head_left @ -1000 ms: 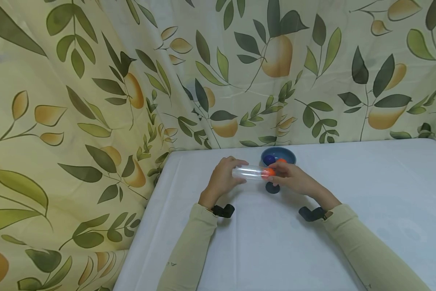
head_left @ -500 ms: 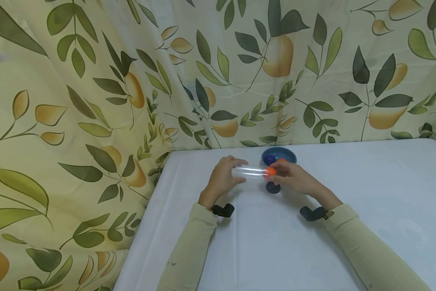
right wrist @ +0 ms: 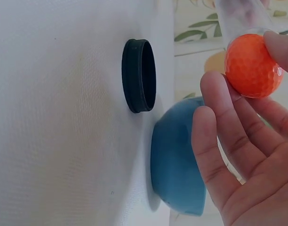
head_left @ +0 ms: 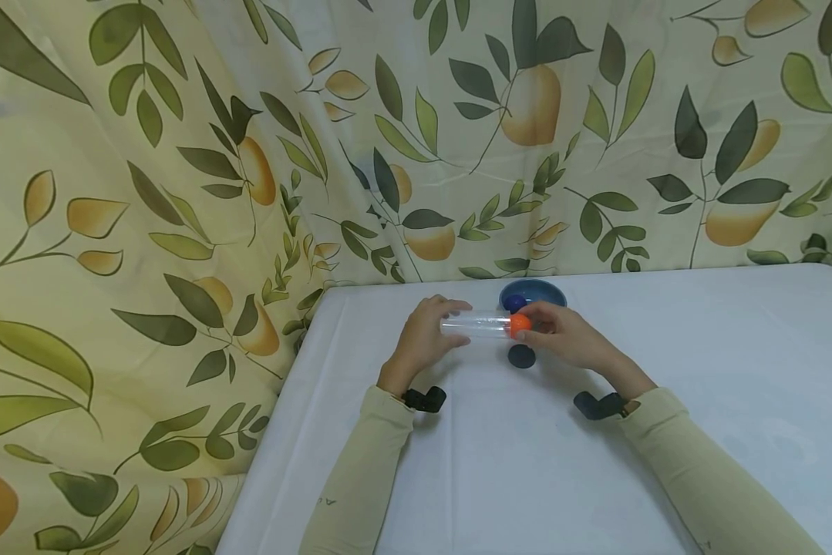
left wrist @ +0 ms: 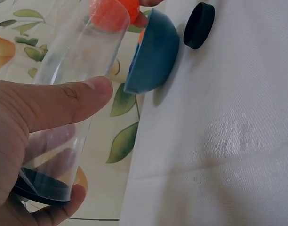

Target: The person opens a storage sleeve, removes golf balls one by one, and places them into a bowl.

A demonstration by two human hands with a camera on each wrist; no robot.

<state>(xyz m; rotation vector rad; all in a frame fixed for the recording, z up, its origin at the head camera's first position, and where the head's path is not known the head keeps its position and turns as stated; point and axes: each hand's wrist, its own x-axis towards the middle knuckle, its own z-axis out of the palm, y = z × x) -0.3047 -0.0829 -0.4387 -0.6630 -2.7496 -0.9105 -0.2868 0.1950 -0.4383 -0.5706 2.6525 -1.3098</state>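
Observation:
My left hand (head_left: 431,330) grips a clear plastic tube (head_left: 475,326), held level above the white table (head_left: 499,462). Its thumb (left wrist: 64,101) lies across the tube (left wrist: 76,89), and a black cap (left wrist: 40,187) closes the near end. An orange ball (head_left: 520,324) sits at the tube's open mouth, pinched by my right hand (head_left: 553,333). In the right wrist view the fingers (right wrist: 219,122) and thumb hold the ball (right wrist: 253,66) against the tube's rim (right wrist: 238,16).
A loose black lid (head_left: 522,355) lies on the table under the hands. Just behind it stands a blue bowl (head_left: 544,293) holding a blue ball (head_left: 514,302). A leaf-patterned curtain (head_left: 249,154) hangs behind and to the left of the table.
Both hands and the tube have risen slightly. The orange ball shows more fully at the tube's mouth, and my right hand now hides the orange thing in the bowl.

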